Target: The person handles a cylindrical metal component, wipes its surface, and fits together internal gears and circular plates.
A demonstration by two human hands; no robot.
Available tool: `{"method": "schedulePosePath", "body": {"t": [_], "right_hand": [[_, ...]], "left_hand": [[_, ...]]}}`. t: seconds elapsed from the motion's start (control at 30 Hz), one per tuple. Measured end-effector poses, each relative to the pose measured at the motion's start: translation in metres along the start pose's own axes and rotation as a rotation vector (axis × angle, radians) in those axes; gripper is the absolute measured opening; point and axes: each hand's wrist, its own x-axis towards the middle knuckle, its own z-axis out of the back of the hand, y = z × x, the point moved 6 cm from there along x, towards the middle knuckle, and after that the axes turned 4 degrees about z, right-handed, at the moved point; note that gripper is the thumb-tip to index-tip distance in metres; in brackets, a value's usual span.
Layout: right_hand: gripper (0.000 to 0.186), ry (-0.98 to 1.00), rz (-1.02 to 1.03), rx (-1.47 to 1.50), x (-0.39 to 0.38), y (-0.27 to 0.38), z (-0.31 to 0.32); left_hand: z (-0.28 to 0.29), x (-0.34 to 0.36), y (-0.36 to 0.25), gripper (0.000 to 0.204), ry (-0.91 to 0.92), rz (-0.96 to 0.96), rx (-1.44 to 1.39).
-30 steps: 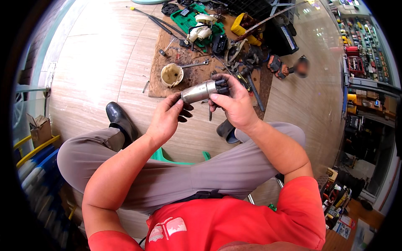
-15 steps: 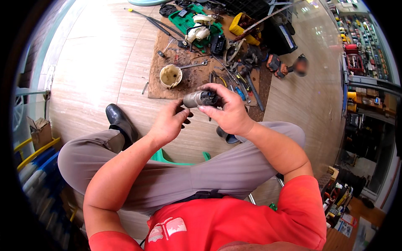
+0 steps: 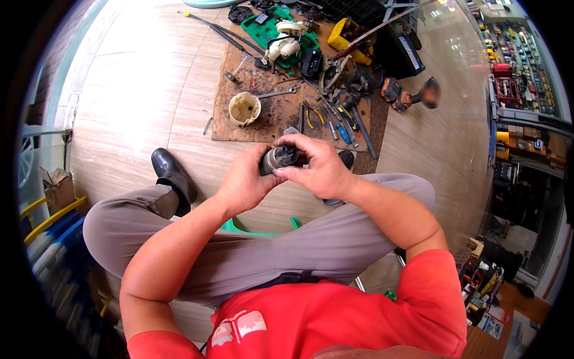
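Observation:
Between my knees, both hands hold a small motor-like metal cylinder (image 3: pixel 278 158) with a black end cap. My left hand (image 3: pixel 245 178) is closed around its grey body from the left. On the other side, the thumb and fingers of my right hand (image 3: pixel 324 169) grip it by the black end, which faces up and to the right. My fingers hide part of the body. Just beyond my hands lies a stained board (image 3: pixel 230 133). On it stands a dirty cream-coloured cup (image 3: pixel 244 109), with a wrench (image 3: pixel 276 93) lying behind it.
Pliers (image 3: pixel 313 115), a blue-handled screwdriver (image 3: pixel 343 134) and a hammer (image 3: pixel 363 128) lie on the board's right side. Farther back are a green case (image 3: pixel 263 30) and a yellow container (image 3: pixel 342 35). A cordless power tool (image 3: pixel 399 96) rests at the right.
The cylinder has come slightly nearer and to the left, its black end turned more upward. My left hand has closed farther around its body; pliers beyond it now show more fully.

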Motion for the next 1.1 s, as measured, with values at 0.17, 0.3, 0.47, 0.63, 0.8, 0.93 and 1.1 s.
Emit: {"method": "schedulePosePath", "body": {"t": [0.17, 0.3, 0.47, 0.63, 0.8, 0.93, 1.1], "right_hand": [[0.042, 0.021, 0.064, -0.087, 0.001, 0.007, 0.002], [0.041, 0.024, 0.135, -0.098, 0.001, 0.011, 0.003], [0.043, 0.045, 0.170, -0.113, -0.002, 0.014, 0.006], [0.044, 0.075, 0.246, -0.151, -0.003, 0.020, 0.005], [0.046, 0.108, 0.335, -0.185, -0.003, 0.024, 0.001], [0.044, 0.125, 0.329, -0.183, -0.004, 0.026, -0.003], [0.041, 0.127, 0.308, -0.189, -0.004, 0.028, -0.003]], "left_hand": [[-0.003, 0.001, 0.005, 0.052, 0.031, 0.011, -0.020], [-0.008, 0.004, 0.022, 0.046, 0.020, 0.005, -0.100], [-0.011, 0.004, 0.020, 0.044, 0.037, -0.010, -0.136], [-0.013, 0.003, 0.020, 0.046, 0.110, -0.001, -0.163], [-0.016, 0.005, 0.024, 0.047, 0.126, -0.036, -0.232], [-0.014, 0.008, 0.025, 0.051, 0.083, -0.138, -0.153], [-0.013, 0.007, 0.023, 0.051, 0.065, -0.151, -0.149]]}}
